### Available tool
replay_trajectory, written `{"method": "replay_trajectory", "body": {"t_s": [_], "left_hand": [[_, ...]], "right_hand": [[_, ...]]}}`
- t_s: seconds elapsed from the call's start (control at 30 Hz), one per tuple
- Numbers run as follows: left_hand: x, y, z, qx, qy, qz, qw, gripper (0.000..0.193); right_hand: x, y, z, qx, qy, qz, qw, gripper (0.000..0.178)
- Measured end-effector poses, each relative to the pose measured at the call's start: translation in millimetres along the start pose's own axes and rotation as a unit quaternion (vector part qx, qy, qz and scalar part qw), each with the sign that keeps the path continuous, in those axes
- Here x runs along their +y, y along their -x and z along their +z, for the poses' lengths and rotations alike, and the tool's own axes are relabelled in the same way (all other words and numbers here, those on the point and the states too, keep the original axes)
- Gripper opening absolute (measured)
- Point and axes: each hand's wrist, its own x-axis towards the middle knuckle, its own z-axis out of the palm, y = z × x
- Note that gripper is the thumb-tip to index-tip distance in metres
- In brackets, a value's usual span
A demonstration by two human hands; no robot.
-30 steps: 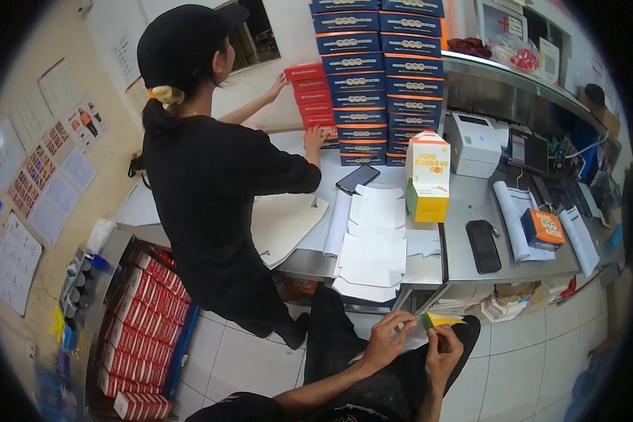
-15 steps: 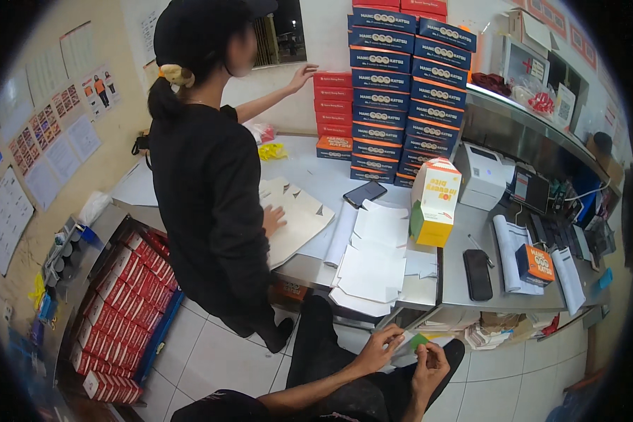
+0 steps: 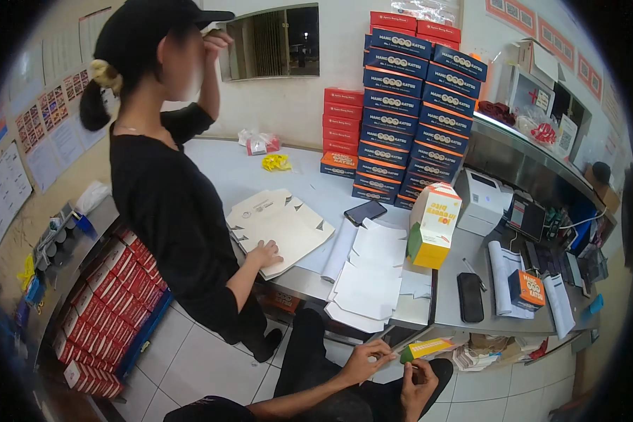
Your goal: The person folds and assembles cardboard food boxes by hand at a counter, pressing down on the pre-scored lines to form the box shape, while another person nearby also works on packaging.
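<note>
Above my right knee, a small yellow and green paperboard carton (image 3: 429,348) shows its printed side, green end toward me. My left hand (image 3: 366,362) is closed in a pinch at the carton's left end, near a pale edge. My right hand (image 3: 418,387) has thumb and forefinger closed at the green end; its other fingers curl in. Exactly how the fingertips grip is hard to make out. On the counter ahead lie flat white carton blanks (image 3: 373,271). A larger yellow, white and green carton (image 3: 432,228) stands behind them.
A co-worker (image 3: 172,169) in black stands at left, one hand on cream carton sheets (image 3: 285,221), the other raised by the cap. Stacked blue boxes (image 3: 390,119) and red boxes (image 3: 342,116) fill the back. Phones (image 3: 472,295), a white printer (image 3: 480,200) and red cartons (image 3: 109,302) surround me.
The carton in my hands has turned, showing more of its yellow side. The co-worker's far hand has left the red boxes and risen to the head. My view has shifted slightly.
</note>
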Motion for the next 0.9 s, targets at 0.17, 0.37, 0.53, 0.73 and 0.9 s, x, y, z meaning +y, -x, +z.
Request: {"method": "replay_trajectory", "body": {"t_s": [0.17,0.37,0.53,0.73,0.9], "left_hand": [[22,2,2,-0.026,0.008,0.023,0.999,0.010],[27,14,10,0.010,-0.037,0.030,0.999,0.009],[25,11,8,0.079,-0.051,0.056,0.994,0.010],[24,7,5,0.082,-0.080,-0.007,0.993,0.013],[29,2,8,0.117,-0.237,0.099,0.959,0.012]], "right_hand": [[3,-3,5,0.051,-0.018,-0.021,0.998,0.011],[-2,-12,7,0.053,0.057,-0.070,0.995,0.014],[-14,-7,17,-0.011,0.102,-0.139,0.985,0.012],[-30,3,31,-0.076,0.118,-0.028,0.990,0.018],[-27,3,23,-0.145,0.082,-0.037,0.985,0.034]]}}
